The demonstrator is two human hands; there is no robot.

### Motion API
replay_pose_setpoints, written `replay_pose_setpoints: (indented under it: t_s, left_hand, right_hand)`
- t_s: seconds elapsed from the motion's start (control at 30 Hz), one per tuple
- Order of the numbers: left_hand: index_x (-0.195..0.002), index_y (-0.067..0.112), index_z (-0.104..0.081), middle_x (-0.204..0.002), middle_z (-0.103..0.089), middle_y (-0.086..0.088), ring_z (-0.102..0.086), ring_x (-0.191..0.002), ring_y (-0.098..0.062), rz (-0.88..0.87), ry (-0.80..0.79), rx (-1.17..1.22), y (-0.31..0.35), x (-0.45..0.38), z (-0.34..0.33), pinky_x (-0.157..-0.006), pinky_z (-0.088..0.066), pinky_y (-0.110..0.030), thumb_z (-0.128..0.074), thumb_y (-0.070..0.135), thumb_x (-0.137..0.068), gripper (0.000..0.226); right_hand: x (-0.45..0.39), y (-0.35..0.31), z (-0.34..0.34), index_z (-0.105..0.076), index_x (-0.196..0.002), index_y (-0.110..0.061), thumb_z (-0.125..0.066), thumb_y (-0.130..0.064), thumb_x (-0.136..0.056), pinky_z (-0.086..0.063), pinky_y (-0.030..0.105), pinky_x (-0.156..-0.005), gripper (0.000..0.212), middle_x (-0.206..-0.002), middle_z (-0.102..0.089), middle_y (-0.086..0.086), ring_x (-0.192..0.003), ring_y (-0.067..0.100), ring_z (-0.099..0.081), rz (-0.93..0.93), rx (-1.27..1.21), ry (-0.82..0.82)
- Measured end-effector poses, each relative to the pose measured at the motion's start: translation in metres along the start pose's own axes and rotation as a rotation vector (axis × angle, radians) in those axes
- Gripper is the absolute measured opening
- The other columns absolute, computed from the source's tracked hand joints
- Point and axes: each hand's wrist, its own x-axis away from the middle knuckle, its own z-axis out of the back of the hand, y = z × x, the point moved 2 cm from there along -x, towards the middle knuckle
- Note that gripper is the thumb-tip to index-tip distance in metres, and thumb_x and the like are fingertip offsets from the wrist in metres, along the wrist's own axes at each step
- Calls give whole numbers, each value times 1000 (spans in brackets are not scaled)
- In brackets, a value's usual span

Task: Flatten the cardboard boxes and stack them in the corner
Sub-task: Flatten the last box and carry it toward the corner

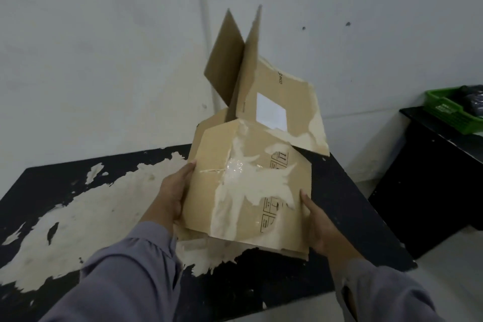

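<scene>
Your left hand (175, 192) and right hand (317, 225) hold a cardboard box (251, 191) between them above the tabletop (78, 204), toward its right edge. The left fingers are together and clamped on the box's left edge; the right fingers are together and pressed flat to its right edge. The box is partly collapsed, its long axis running from you toward the wall (104, 47), the near end low and just above the tabletop, the far end tilted upward. Two far flaps (235, 60) stand nearly upright and point at the ceiling; a third panel bearing a white label (270, 114) leans off to the right. The facing panel shows torn pale patches, clear tape and printed handling marks. The tabletop is black with much of its coating peeled to a cream layer, chiefly on the left half. The wall behind is pale grey with a vertical seam. At the far right, a green crate (449, 110) sits on a black cabinet (431, 178) standing apart from the table. Both sleeves (125, 277) are grey.
</scene>
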Motion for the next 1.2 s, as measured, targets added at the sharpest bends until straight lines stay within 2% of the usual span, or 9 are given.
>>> replay_pose_setpoints:
  t_s: [0.2, 0.3, 0.43, 0.57, 0.7, 0.8, 0.93, 1.07, 1.2]
  left_hand:
    - [-93, 12, -67, -94, -66, -8, -60, -90, -30, -86, 204, -172, -44, 21, 21, -83, -49, -42, -67, 60, -80, 50]
    - [-113, 7, -64, -104, -65, -8, -58, -94, -28, -174, 321, -373, -71, 27, 33, -82, -46, -38, -62, 53, -86, 54]
    - [-117, 4, -60, -111, -65, -15, -56, -89, -29, -153, 322, -578, -112, 28, 44, -75, -44, -37, -60, 36, -93, 39]
    - [-128, 1, -51, -120, -60, -21, -56, -107, -40, -72, 352, -662, -156, 27, 45, -85, -46, -43, -58, 23, -94, 41]
    - [-135, 3, -38, -134, -45, -20, -46, -120, -40, 7, 394, -888, -180, 32, 36, -94, -42, -47, -59, 24, -91, 54]
    - [-147, 7, -24, -153, -23, -16, -28, -137, -38, -169, 382, -1225, -186, 35, 15, -109, -30, -50, -52, 25, -90, 66]
    - [-154, 8, -13, -162, -3, -12, -5, -149, -30, -589, 95, -1388, -197, 17, -28, -120, -10, -46, -27, 43, -96, 69]
    - [-155, 9, -5, -162, 6, -8, 8, -149, -24, -610, -88, -1464, -221, -1, -58, -120, -8, -49, -8, 52, -93, 75]
    - [-154, 8, -10, -162, 1, -8, 5, -150, -21, -645, -24, -1446, -235, -10, -58, -118, -7, -46, -19, 42, -96, 68]
  right_hand:
    - [21, -12, 29, -61, -95, -15, -70, -41, -84, -41, 40, -79, 30, -95, -62, 4, -83, 21, -56, 221, 269, 283]
    - [16, -5, 44, -64, -106, -9, -74, -39, -80, -50, 43, -82, 40, -103, -67, 9, -92, 27, -62, 274, 370, 356]
    - [8, 13, 52, -64, -105, -6, -76, -34, -80, -53, 41, -80, 39, -103, -68, 11, -90, 26, -63, 293, 466, 401]
    - [-5, 36, 49, -62, -105, -6, -69, -31, -87, -48, 36, -77, 32, -107, -67, 15, -89, 27, -59, 326, 664, 418]
    - [-6, 54, 37, -48, -129, -2, -59, -25, -91, -40, 37, -83, 45, -123, -56, 17, -112, 37, -52, 316, 951, 560]
    - [-9, 63, 19, -39, -138, -7, -60, -18, -80, -40, 50, -97, 62, -137, -45, 16, -124, 36, -43, 499, 1282, 714]
    - [-27, 78, -24, -25, -150, -6, -47, -29, -87, -23, 52, -114, 71, -155, -28, 12, -143, 30, -26, 783, 1470, 372]
    - [-39, 112, -37, 1, -155, -17, -18, -48, -96, 0, 49, -121, 69, -162, 5, -2, -149, 13, 11, 760, 1718, 65]
    - [-46, 120, -32, 6, -154, -21, -14, -47, -98, 6, 42, -120, 65, -162, 11, -6, -147, 8, 17, 755, 1746, 66]
